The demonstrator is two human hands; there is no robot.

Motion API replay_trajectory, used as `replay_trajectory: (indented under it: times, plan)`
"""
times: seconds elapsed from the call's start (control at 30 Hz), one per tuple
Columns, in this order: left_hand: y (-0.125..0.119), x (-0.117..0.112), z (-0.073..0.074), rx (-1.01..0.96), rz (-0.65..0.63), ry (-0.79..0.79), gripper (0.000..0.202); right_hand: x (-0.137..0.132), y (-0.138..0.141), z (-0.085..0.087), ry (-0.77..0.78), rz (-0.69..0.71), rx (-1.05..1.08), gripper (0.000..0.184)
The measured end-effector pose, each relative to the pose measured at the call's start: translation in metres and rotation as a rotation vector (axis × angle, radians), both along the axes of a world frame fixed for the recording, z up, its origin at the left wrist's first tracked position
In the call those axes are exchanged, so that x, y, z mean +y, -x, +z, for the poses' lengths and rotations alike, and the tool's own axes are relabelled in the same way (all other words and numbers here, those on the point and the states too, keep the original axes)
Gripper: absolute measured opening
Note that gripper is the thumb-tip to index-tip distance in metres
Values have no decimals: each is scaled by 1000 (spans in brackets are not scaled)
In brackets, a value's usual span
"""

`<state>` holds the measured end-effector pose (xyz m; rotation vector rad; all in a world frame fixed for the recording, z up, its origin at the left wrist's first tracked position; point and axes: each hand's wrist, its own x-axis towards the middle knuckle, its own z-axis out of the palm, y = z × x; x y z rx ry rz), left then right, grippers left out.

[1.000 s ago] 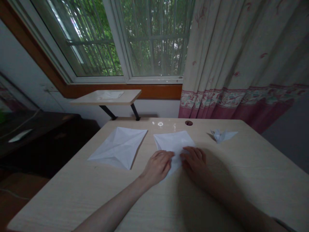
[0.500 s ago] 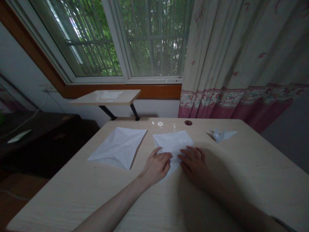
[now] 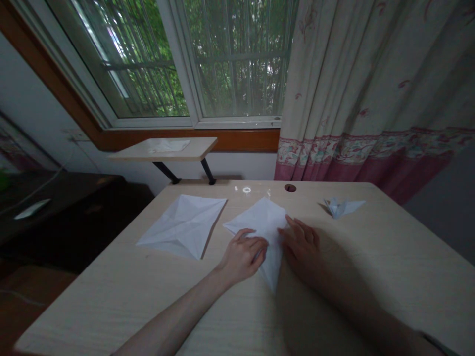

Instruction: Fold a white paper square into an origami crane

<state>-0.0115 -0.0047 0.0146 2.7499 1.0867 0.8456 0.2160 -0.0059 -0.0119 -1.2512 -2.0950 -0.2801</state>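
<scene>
A folded white paper (image 3: 264, 225) lies on the light wooden table (image 3: 230, 311) in front of me, turned so one corner points toward me. My left hand (image 3: 243, 254) rests on its left side with fingers curled down onto the sheet. My right hand (image 3: 302, 247) presses flat on its right edge, fingers stretched out. A second creased white sheet (image 3: 183, 226) lies flat to the left of both hands. A small folded paper figure (image 3: 341, 206) sits at the back right of the table.
A cable hole (image 3: 290, 188) sits at the table's far edge. Behind it are a small wall shelf (image 3: 163, 148), a window and a patterned curtain (image 3: 371, 89). A dark cabinet (image 3: 67, 207) stands to the left.
The paper under my hands has turned from lying square to lying diamond-wise, a corner now pointing at me. Both hands shifted slightly with it.
</scene>
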Motion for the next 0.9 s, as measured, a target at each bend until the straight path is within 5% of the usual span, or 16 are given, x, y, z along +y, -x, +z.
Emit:
replay_trajectory:
  times: [0.33, 0.9]
  plan:
    - [-3, -3, 12, 176, 39, 35, 32, 3, -4, -3, 40, -16, -31, 38]
    - [0, 1, 0, 269, 72, 37, 29, 4, -5, -7, 114, 24, -108, 43]
